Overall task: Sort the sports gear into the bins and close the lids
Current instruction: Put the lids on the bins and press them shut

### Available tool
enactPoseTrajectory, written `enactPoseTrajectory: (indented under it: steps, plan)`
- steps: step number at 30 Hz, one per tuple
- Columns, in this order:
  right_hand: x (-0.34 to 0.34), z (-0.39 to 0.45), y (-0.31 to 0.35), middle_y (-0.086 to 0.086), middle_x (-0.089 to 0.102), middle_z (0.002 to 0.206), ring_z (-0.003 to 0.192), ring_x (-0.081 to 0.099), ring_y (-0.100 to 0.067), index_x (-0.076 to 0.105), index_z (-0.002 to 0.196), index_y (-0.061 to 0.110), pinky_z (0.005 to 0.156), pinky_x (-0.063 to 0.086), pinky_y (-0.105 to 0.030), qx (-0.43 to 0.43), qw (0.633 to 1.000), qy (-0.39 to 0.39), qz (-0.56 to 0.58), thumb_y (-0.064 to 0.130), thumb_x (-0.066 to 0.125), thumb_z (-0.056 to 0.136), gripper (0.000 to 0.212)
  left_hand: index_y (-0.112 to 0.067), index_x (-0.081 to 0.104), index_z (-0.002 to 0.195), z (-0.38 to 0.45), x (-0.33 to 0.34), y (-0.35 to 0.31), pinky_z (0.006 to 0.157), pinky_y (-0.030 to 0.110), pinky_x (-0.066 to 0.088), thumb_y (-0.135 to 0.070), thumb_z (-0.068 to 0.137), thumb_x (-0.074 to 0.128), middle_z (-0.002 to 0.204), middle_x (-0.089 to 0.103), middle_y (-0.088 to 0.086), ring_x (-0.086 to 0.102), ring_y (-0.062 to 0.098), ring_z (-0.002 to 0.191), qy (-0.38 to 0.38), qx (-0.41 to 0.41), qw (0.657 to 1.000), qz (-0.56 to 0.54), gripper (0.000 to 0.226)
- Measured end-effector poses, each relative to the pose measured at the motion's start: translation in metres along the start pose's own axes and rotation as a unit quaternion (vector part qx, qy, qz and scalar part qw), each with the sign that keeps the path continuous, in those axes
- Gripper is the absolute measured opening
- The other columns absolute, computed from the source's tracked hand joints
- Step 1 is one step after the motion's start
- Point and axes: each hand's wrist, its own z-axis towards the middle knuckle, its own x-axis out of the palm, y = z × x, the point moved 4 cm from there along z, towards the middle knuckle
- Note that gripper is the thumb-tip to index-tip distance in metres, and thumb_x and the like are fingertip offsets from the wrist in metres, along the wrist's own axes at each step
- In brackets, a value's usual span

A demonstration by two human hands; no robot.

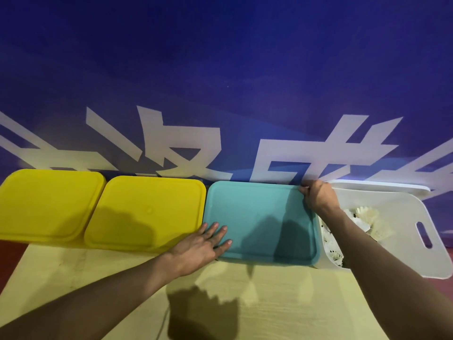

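Observation:
A teal lid (259, 217) lies flat on the third bin in a row along the table's far edge. My left hand (203, 244) presses on its near left corner with straight fingers. My right hand (317, 197) grips the lid's far right corner. To the left, two yellow lids (46, 204) (147, 212) cover their bins. At the right stands an open white bin (402, 209) with white shuttlecocks (365, 217) inside, partly hidden by my right forearm. Its white lid (382, 186) leans behind it against the wall.
The bins stand on a pale wooden table (98, 290) pushed against a blue banner (220, 82) with large white characters. A red floor (9, 261) shows at the table's left and right sides.

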Motion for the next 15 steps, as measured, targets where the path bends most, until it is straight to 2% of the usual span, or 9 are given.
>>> enactPoseTrajectory:
  steps: [2,6,11,15]
  plan:
    - [0.000,0.000,-0.002,-0.020,0.074,0.103,0.093,0.068,-0.042,0.074,0.109,0.012,0.081,0.053,-0.039,0.000,1.000,0.000,0.008,0.033,0.062,0.099,0.027,-0.015,-0.006,0.163,0.000,0.001,-0.001,0.127,0.052,0.002,0.008,0.102,0.035,0.167,-0.016,0.021,-0.012,0.041,0.154,-0.003,0.001,1.000,-0.001,0.077]
    - [0.000,0.000,0.003,-0.015,0.075,0.101,0.090,0.068,-0.037,0.075,0.107,0.015,0.082,0.053,-0.038,-0.011,1.000,0.011,0.000,0.030,0.060,0.100,0.022,-0.013,-0.011,0.162,0.000,0.008,-0.004,0.126,0.055,0.001,0.004,0.104,0.034,0.166,-0.018,0.024,-0.013,0.045,0.153,-0.023,-0.004,1.000,0.010,0.076]
    - [0.002,-0.004,0.006,-0.017,0.074,0.100,0.090,0.069,-0.037,0.073,0.103,0.011,0.082,0.055,-0.039,-0.020,0.999,-0.020,-0.015,0.026,0.057,0.100,0.022,-0.017,-0.020,0.160,-0.002,0.013,-0.010,0.124,0.050,-0.006,0.007,0.102,0.037,0.163,-0.025,0.025,-0.022,0.046,0.149,-0.044,-0.013,0.999,-0.002,0.085]
    - [0.003,-0.006,0.006,-0.017,0.074,0.099,0.087,0.069,-0.036,0.073,0.103,0.010,0.082,0.057,-0.041,-0.023,0.999,-0.028,-0.023,0.027,0.055,0.102,0.024,-0.018,-0.021,0.159,-0.001,0.015,-0.009,0.123,0.048,-0.007,0.009,0.101,0.037,0.162,-0.025,0.026,-0.021,0.046,0.150,-0.044,-0.015,0.999,-0.005,0.087]
